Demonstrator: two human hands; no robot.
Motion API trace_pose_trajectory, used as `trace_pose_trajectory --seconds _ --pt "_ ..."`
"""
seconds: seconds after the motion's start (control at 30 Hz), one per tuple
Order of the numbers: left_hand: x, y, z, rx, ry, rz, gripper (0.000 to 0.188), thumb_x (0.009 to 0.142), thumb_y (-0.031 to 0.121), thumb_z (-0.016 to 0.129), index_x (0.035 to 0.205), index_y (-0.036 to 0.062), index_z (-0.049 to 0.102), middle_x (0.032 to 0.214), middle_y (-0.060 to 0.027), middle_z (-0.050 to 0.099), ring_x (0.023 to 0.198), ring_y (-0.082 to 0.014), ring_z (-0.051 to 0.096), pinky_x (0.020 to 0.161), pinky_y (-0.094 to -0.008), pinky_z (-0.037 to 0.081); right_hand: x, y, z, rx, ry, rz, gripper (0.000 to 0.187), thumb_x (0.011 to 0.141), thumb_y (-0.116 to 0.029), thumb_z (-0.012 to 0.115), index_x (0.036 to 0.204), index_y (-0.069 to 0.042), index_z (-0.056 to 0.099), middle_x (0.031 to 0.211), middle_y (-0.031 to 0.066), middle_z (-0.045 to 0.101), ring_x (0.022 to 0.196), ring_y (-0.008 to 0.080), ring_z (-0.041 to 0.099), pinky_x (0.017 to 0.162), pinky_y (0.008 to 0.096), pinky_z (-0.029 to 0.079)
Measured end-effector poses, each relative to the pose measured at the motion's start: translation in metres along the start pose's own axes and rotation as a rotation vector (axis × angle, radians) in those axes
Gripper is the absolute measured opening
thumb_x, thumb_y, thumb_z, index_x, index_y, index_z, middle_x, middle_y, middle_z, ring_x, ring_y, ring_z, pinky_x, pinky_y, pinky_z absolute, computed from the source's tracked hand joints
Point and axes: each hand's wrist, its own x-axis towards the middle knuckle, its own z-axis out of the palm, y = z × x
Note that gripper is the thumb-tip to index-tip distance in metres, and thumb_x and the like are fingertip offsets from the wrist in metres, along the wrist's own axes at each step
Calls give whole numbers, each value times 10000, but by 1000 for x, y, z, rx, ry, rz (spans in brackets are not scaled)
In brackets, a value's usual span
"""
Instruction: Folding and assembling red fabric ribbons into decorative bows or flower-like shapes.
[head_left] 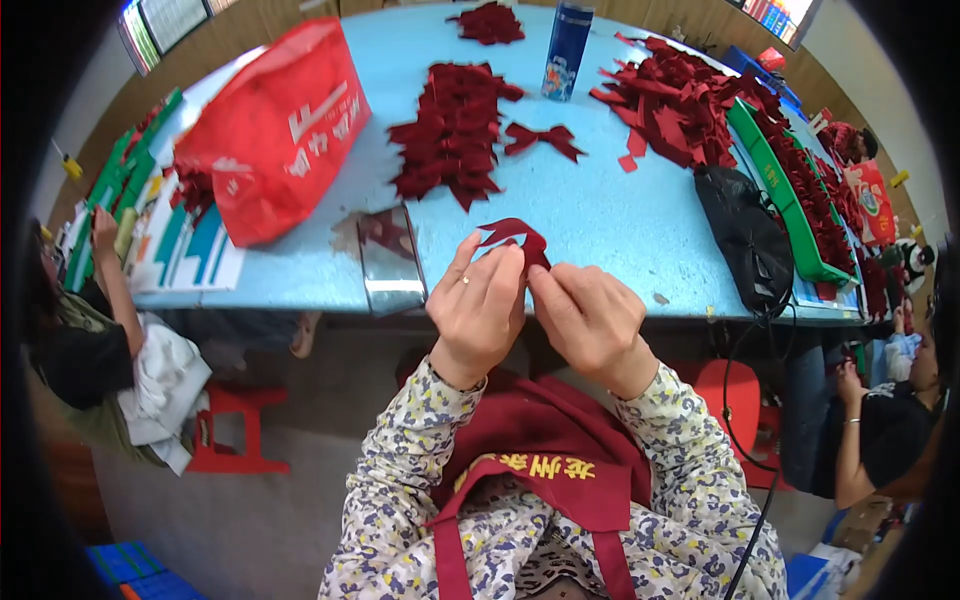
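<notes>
Between my two hands, just above the near edge of the blue table (620, 250), is a dark red ribbon (522, 234) with a loop curving up. My left hand (480, 300) pinches it from the left; a ring shows on one finger. From the right, my right hand (590, 315) grips its lower end between thumb and fingers. Beyond my hands lies a single dark red bow (543, 141). Rows of stacked matching bows (447, 135) lie left of it. A phone with a dark glossy screen (391, 262) rests beside my left hand.
A red plastic bag (285, 140) stands at left. A blue tumbler (567, 52) stands far back, near a heap of red ribbon pieces (670, 100). At right are a black bag (742, 235) with a cable and a green tray (775, 190) of red pieces. People sit on both sides.
</notes>
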Motion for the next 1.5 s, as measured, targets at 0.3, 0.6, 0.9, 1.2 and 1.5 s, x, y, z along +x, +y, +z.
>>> trace_pose_trajectory --seconds 0.3,0.6,0.9,1.2,1.5 --pt "158 93 -12 234 -215 315 185 782 -14 642 962 -38 608 808 -124 650 711 -242 659 849 -439 532 59 42 -114 0 310 -38 283 669 20 718 946 7 661 819 70 589 613 191 585 505 274 451" --pt "101 81 39 -35 -195 -290 117 794 -31 643 899 -13 595 732 -101 649 611 -188 643 734 -320 532 22 65 -69 61 353 114 283 688 -11 731 954 -19 638 783 54 591 602 186 580 485 287 431" --pt "45 46 44 -588 -123 -848 88 860 -6 608 922 -18 546 839 -75 660 730 -98 625 652 -246 512 3 50 -20 3 262 125 317 664 -61 678 975 -32 623 865 56 592 683 188 590 537 303 422" --pt "24 24 27 -1024 -8 -1141 88 909 9 565 967 -16 504 886 -94 657 788 -98 626 687 -212 516 8 20 8 -79 232 181 328 657 13 726 966 -45 629 840 62 593 685 210 577 577 319 416" --pt "9 15 11 -1153 12 -1236 130 925 40 544 1038 -23 524 904 -98 671 771 -98 634 682 -208 510 -1 5 29 -166 173 109 277 702 -56 666 976 -51 629 864 40 572 712 178 571 612 311 406"
